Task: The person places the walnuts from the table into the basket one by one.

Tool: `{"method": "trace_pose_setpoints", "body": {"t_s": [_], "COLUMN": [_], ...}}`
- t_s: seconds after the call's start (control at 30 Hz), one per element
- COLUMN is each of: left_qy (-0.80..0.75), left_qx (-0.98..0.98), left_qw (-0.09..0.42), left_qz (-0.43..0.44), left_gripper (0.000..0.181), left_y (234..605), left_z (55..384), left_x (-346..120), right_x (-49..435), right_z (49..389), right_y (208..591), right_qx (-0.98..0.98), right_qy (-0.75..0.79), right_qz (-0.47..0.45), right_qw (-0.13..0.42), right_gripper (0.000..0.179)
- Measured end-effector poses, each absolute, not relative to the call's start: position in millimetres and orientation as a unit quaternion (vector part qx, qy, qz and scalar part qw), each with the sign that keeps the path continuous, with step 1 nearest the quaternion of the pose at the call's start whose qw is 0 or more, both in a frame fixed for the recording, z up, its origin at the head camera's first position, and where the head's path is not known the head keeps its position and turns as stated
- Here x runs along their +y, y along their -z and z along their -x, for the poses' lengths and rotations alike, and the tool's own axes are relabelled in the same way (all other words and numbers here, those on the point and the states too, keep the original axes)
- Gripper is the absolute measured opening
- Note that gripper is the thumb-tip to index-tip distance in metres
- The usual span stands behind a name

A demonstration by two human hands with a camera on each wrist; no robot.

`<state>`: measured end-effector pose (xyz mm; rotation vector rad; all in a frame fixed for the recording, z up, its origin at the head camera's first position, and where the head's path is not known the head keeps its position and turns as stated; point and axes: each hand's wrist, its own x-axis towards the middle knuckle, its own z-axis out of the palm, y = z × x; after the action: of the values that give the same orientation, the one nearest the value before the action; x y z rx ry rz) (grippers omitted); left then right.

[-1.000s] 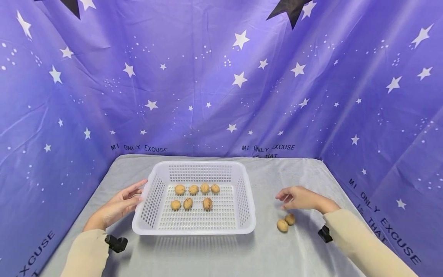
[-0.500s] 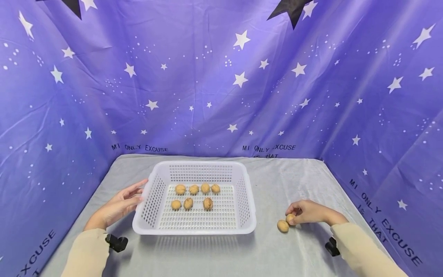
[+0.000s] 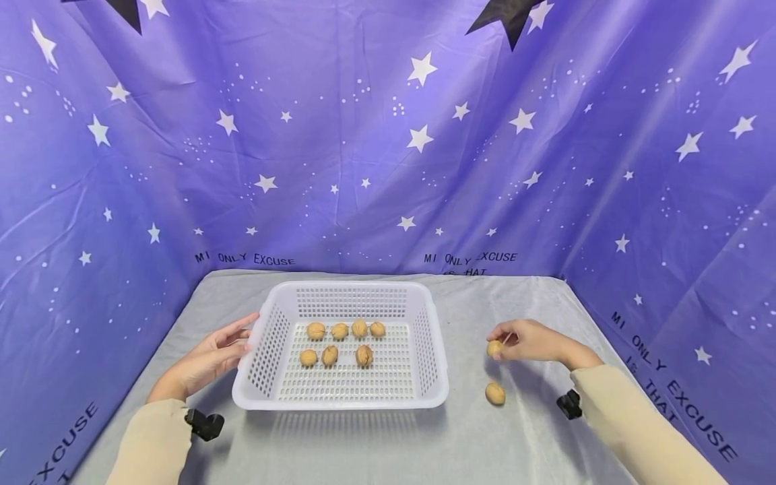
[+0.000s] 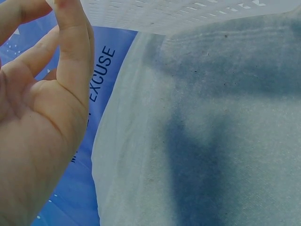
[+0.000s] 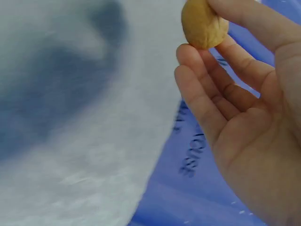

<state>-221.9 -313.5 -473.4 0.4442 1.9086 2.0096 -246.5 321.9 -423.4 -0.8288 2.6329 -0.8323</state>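
Note:
A white perforated plastic basket (image 3: 339, 405) stands on the table, with several walnuts (image 3: 315, 331) in two rough rows on its floor. My left hand (image 3: 203, 364) rests against the outside of its left rim, thumb and fingers extended. In the left wrist view, that hand's fingertips meet the basket wall (image 4: 131, 16) at the top edge. Right of the basket, my right hand (image 3: 536, 341) pinches a walnut (image 5: 203, 26) between thumb and fingertips, held above the cloth. Another walnut (image 3: 495, 393) lies on the table in front of that hand.
Grey cloth (image 3: 339, 451) covers the table. A purple curtain (image 3: 339, 135) with stars hangs behind and along both sides. A black wrist mount (image 3: 205, 426) is on the left sleeve, with another mount (image 3: 570, 404) on the right.
My right hand went down to the two walnuts on the table, took the farther one, and has lifted it up and to the left. The left hand and basket have stayed in place.

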Motion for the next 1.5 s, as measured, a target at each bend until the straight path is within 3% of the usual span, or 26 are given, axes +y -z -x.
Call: {"method": "trace_pose_setpoints", "body": {"t_s": [0.33, 0.8, 1.5], "left_qy": [-0.702, -0.699, -0.694], "left_qx": [0.675, 0.679, 0.682], "left_qw": [0.169, 0.17, 0.176], "left_qz": [-0.155, -0.144, -0.15], "left_gripper": [0.067, 0.068, 0.068], "left_y": [473, 470, 469], "left_z": [221, 221, 221], "left_x": [-315, -315, -313], "right_x": [272, 182, 100], "right_z": [267, 294, 311], "right_y": [380, 356, 392], "right_qx": [0.903, 0.875, 0.894], "right_qy": [0.29, 0.263, 0.14], "right_qz": [0.298, 0.363, 0.333], "right_qw": [0.106, 0.18, 0.267], "right_gripper": [0.04, 0.037, 0.032]}}
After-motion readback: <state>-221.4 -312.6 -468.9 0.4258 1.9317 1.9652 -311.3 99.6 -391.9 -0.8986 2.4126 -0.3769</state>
